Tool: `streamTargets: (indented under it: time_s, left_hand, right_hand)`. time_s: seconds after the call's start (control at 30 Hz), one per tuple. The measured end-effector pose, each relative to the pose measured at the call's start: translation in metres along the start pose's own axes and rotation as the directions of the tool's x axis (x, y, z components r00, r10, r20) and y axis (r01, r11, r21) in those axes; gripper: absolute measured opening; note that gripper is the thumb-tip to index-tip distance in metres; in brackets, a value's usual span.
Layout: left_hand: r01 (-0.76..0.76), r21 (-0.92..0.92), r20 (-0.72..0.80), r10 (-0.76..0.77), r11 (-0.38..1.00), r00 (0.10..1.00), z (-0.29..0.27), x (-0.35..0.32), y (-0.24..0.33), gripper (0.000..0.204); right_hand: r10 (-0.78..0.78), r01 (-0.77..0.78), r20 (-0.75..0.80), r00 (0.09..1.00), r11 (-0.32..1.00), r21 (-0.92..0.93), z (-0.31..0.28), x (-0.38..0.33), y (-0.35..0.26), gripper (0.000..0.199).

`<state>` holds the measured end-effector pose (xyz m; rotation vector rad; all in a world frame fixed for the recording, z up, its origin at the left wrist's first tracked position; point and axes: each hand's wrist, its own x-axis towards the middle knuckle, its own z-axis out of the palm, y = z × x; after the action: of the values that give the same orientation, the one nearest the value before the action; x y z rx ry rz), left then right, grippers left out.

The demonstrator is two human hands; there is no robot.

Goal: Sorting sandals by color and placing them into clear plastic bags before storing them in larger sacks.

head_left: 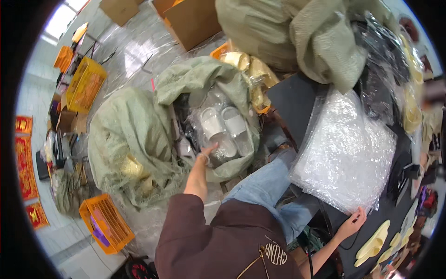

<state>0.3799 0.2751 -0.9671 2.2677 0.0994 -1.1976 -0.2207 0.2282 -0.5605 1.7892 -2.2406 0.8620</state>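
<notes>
A pair of white slide slippers (212,123), with clear plastic around them, lies in an opened pale green woven sack (186,83). My left hand (206,151) reaches into the sack at the heel end of the slippers. One digit stretches toward the heel; the other fingers are hidden, so its grip is unclear. To my right, a stack of clear plastic bags (341,153) lies on a dark table (292,100). My right hand (353,223) is at the near corner of that stack, its fingertips closed on the edge of a plastic bag.
A second green sack (127,135) stands left of the opened one, and a large bulging sack (265,32) is at the back. Orange crate (116,225) and yellow crate (86,86) stand left. A cardboard box (193,23) is at the far side. Pale yellow slippers (373,244) lie on the table.
</notes>
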Motion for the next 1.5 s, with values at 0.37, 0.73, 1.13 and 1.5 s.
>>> streamTargets:
  time_s: [0.37,0.73,1.13,1.5]
  left_hand:
    - [-0.092,0.291,0.004,0.095,0.952,0.995,-0.001,0.014,0.007,0.118]
    - [-0.457,0.650,0.166,0.473,0.607,0.865,0.026,-0.117,0.077,0.085]
    - [-0.668,0.725,-0.043,0.980,0.166,0.196,-0.194,-0.397,0.205,0.049]
    - [-0.961,-0.256,0.087,0.987,-0.106,-0.133,-0.121,-0.640,0.466,0.038]
  right_hand:
    - [0.030,-0.020,-0.099,0.995,0.995,0.098,-0.003,0.003,-0.006,0.012]
    - [0.051,-0.031,-0.123,0.991,0.986,0.164,-0.015,0.001,-0.003,0.012]
    - [0.093,-0.058,-0.110,0.990,0.957,0.283,-0.029,0.004,0.005,0.013]
    - [0.159,-0.125,-0.043,0.986,0.895,0.429,-0.035,0.006,0.012,0.015]
